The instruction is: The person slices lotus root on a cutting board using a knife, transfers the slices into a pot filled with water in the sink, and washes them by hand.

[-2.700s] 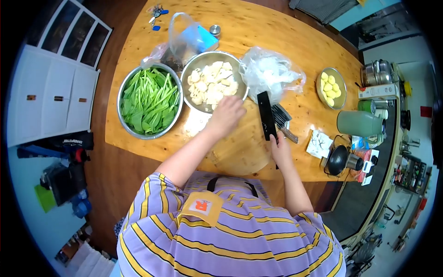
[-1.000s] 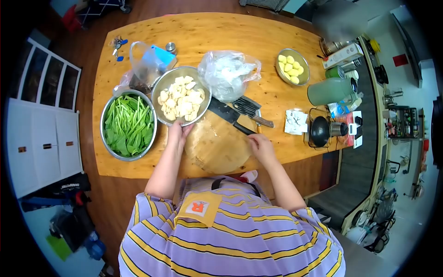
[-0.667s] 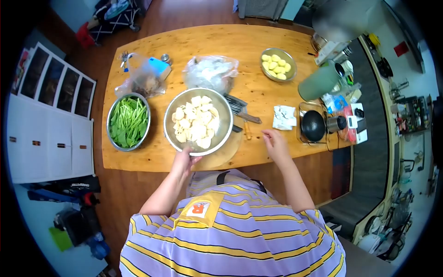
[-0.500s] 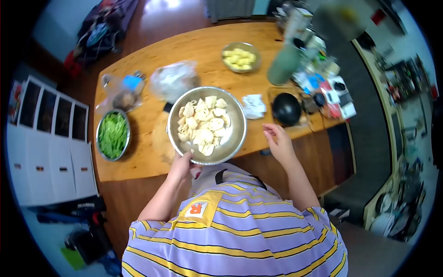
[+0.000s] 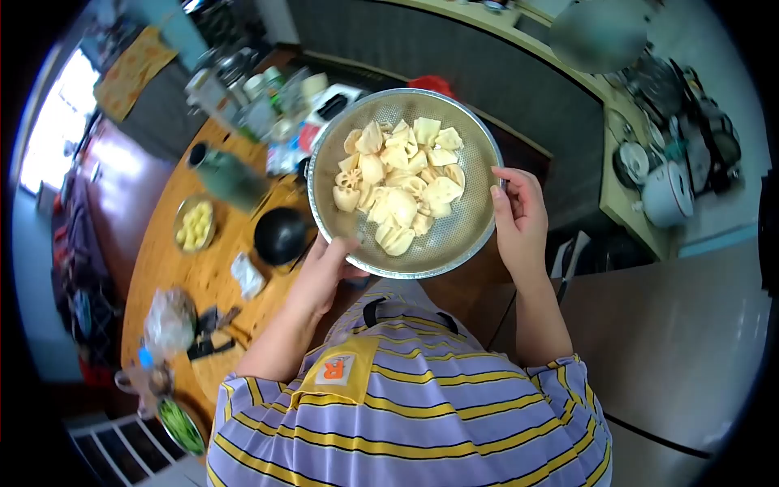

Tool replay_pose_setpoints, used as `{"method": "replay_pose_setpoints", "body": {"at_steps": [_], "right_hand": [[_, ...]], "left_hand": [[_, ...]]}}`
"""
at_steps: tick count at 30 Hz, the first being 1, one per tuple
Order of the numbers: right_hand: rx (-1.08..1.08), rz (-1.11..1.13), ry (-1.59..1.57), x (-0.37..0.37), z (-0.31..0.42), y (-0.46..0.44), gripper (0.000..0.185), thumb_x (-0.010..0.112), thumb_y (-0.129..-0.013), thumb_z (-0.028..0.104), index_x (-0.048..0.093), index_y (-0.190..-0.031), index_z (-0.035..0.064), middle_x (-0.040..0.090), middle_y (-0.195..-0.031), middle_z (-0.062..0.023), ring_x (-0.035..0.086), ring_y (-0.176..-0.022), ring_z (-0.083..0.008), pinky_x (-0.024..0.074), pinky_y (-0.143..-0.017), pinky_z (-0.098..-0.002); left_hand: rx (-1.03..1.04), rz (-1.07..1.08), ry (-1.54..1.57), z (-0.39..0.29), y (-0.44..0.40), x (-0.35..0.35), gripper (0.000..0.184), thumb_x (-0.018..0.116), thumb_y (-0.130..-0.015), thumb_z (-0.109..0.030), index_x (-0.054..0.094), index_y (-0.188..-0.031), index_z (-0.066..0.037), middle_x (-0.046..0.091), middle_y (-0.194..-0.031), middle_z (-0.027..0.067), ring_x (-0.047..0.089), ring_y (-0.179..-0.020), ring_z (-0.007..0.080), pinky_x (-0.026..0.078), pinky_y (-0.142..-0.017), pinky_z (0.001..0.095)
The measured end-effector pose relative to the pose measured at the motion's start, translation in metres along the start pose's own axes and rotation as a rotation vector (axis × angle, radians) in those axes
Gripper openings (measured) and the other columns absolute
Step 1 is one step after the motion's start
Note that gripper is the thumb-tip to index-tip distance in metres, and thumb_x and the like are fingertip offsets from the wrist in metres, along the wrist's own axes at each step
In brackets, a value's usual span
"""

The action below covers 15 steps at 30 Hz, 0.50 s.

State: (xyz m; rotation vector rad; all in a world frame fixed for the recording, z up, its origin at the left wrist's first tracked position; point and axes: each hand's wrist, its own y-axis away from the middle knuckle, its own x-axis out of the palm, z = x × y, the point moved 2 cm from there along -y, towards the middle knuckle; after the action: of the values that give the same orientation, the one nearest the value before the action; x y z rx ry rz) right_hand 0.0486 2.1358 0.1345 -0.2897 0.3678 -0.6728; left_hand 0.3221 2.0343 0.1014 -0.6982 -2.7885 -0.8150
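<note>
From where I stand, the metal bowl [image 5: 466, 231] is round and shiny, its inner wall finely dimpled, and it is held up in front of the striped shirt [image 5: 422, 390], tilted so that its mouth shows. Inside lies a loose heap of pale cut pieces [image 5: 402, 183], chunky and wedge-like, one of them showing a ring of round holes. The left hand [image 5: 327, 272] has its fingers closed on the near left of the rim, thumb laid over the inside and the others beneath; the right hand [image 5: 521, 215] pinches the right edge, thumb and forefinger nearly together there. Off to the left, the wooden bench [image 5: 154, 256] curves away with a smooth black pan [image 5: 281, 235], a crumpled white packet [image 5: 247, 276], a cloudy plastic bag [image 5: 170, 322] and a blurred green jar [image 5: 227, 178]. Beyond the bowl runs a dark cabinet front [image 5: 454, 49]; between the right forearm and the flat grey panel [image 5: 665, 316] there is a narrow gap, with more open room above the right hand
</note>
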Motion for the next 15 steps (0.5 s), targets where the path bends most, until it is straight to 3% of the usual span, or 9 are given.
{"method": "replay_pose_setpoints", "body": {"at_steps": [4,8,11,13,15], "right_hand": [[0.008,-0.188,0.169,-0.065,-0.028,-0.064,0.022,0.062,-0.094,0.002,0.066,-0.115,0.0045,0.057,-0.111,-0.0064,0.056,-0.089,-0.0134,0.0474,-0.08,-0.0255],[-0.054,-0.304,0.271,-0.112,-0.074,-0.129,0.018,0.059,-0.095,0.002,0.066,-0.112,0.0037,0.057,-0.111,-0.0082,0.056,-0.09,-0.015,0.0467,-0.079,-0.0254],[-0.078,-0.361,0.275,-0.148,-0.118,-0.194,0.018,0.059,-0.094,0.0,0.065,-0.111,0.0037,0.054,-0.112,-0.0094,0.055,-0.092,-0.0155,0.0459,-0.078,-0.0241],[-0.096,-0.377,0.374,-0.164,-0.139,-0.241,0.017,0.059,-0.093,-0.001,0.065,-0.109,0.004,0.053,-0.111,-0.0099,0.055,-0.091,-0.0156,0.0459,-0.076,-0.0245],[-0.11,-0.382,0.37,-0.186,-0.167,-0.28,0.017,0.062,-0.092,-0.001,0.065,-0.108,0.0041,0.053,-0.11,-0.0102,0.055,-0.091,-0.0163,0.0459,-0.075,-0.0246]], "left_hand": [[-0.063,0.134,-0.092,-0.04,-0.088,0.084,0.056,0.058,-0.096,-0.024,0.042,-0.145,-0.002,0.059,-0.13,0.0106,0.06,-0.113,0.0198,0.053,-0.091,0.0324],[-0.118,0.275,-0.014,-0.049,-0.19,0.152,0.056,0.058,-0.096,-0.022,0.041,-0.146,-0.002,0.058,-0.13,0.0099,0.06,-0.114,0.0185,0.051,-0.094,0.0305],[-0.112,0.331,-0.014,-0.08,-0.261,0.218,0.054,0.058,-0.096,-0.02,0.042,-0.145,-0.003,0.059,-0.123,0.0069,0.059,-0.104,0.0135,0.051,-0.086,0.0261],[-0.162,0.296,-0.06,-0.103,-0.31,0.252,0.05,0.058,-0.094,-0.015,0.045,-0.141,-0.004,0.058,-0.109,0.001,0.049,-0.082,0.0046,0.041,-0.069,0.0187],[-0.114,0.309,-0.035,-0.111,-0.36,0.29,0.049,0.059,-0.092,-0.016,0.046,-0.138,-0.004,0.058,-0.106,0.0005,0.048,-0.079,0.0042,0.041,-0.068,0.0183]]}}
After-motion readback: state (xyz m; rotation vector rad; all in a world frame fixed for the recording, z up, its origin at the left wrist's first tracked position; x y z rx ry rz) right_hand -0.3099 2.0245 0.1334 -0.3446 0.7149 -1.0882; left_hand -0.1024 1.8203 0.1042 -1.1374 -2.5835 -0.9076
